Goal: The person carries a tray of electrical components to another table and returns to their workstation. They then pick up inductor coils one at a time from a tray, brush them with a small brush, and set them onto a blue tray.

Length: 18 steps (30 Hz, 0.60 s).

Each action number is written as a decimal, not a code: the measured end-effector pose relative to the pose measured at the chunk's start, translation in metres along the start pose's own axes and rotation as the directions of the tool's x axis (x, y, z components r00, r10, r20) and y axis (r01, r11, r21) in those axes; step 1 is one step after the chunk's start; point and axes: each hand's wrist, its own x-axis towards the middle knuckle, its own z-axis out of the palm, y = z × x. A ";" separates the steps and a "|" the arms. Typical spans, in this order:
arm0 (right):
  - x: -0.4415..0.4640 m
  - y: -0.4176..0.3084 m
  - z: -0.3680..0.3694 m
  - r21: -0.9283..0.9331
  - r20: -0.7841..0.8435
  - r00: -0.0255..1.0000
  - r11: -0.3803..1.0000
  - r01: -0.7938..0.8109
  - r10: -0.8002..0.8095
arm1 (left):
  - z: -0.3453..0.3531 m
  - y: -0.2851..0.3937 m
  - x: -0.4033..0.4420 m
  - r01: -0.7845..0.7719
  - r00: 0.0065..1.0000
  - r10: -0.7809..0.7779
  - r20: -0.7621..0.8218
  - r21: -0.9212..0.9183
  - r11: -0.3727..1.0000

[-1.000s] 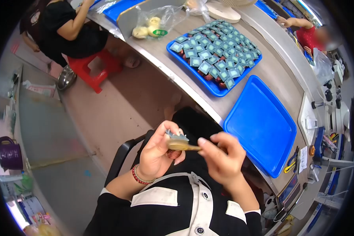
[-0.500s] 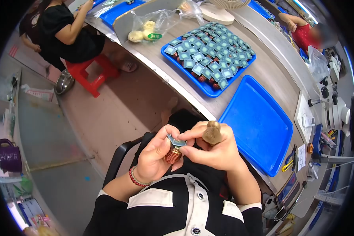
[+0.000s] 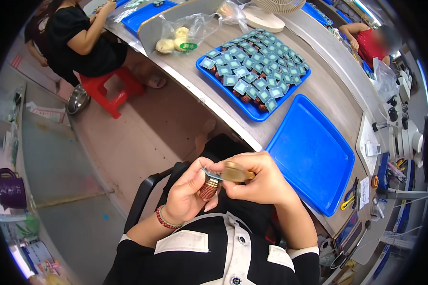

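My left hand [image 3: 183, 194], with a red beaded bracelet on its wrist, grips a copper-wound coil [image 3: 208, 190] in front of my body. On top of that coil sits a small square board [image 3: 207, 174], tilted between the fingertips. My right hand [image 3: 266, 179] is closed round a tool with a rounded, brass-coloured end [image 3: 236, 172]; its kind is unclear. That tool lies level over the board's right edge, and its far tip is hidden. Both hands are close together over my lap.
A blue tray [image 3: 255, 115] on the bench [image 3: 325, 80] bears many coils with square boards. Nearer is a second blue tray [image 3: 314, 156]. Bagged buns [image 3: 173, 42] lie farther back, and cutters [image 3: 349, 197] to the right. Co-workers sit left [image 3: 81, 40] and far right [image 3: 368, 45].
My right hand has turned, swinging the tool's rounded end from upright down and left toward the board. My left hand and the coil have barely moved.
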 end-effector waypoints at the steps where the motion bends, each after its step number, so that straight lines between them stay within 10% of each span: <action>1: 0.000 0.002 0.002 -0.008 -0.040 0.999 0.999 0.031 -0.031 | 0.002 0.000 0.000 0.003 1.000 -0.003 -0.001 -0.003 1.000; 11: 0.004 -0.013 -0.005 -0.085 -0.024 1.000 0.996 0.006 -0.008 | 0.003 -0.003 -0.001 0.010 1.000 -0.010 -0.007 0.010 1.000; 18: -0.005 0.009 0.005 0.312 0.105 0.991 0.943 -0.115 0.086 | 0.006 -0.005 -0.002 0.020 0.998 -0.023 -0.060 -0.059 0.998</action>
